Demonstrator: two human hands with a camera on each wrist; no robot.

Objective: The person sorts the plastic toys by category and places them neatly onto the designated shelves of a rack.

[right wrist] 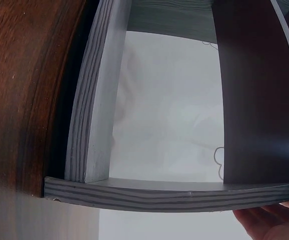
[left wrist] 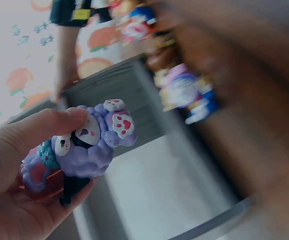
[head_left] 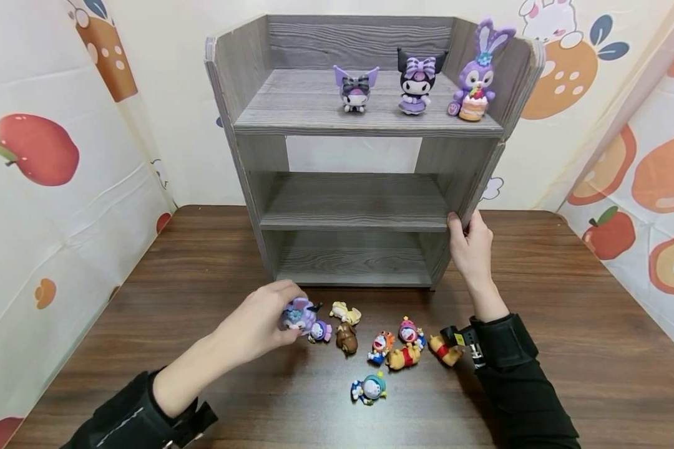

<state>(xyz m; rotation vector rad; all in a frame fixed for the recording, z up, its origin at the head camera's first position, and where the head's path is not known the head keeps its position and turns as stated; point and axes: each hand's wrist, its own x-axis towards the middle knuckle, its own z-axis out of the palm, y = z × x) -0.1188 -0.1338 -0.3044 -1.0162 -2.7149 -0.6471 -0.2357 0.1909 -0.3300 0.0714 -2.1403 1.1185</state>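
Left hand: fingers pinch purple figurine. Right hand: fingers grip shelf unit. Sideways drift could knock small figure close by.

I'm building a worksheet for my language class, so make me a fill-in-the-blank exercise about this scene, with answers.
1. The left hand holds a figure that is mainly ____ in colour.
2. In the head view, the right hand grips the ____ side of the shelf.
3. On the shelf's top board stand ____ figures.
4. The long-eared one up there holds a ____.

Missing words: purple; right; three; cake.
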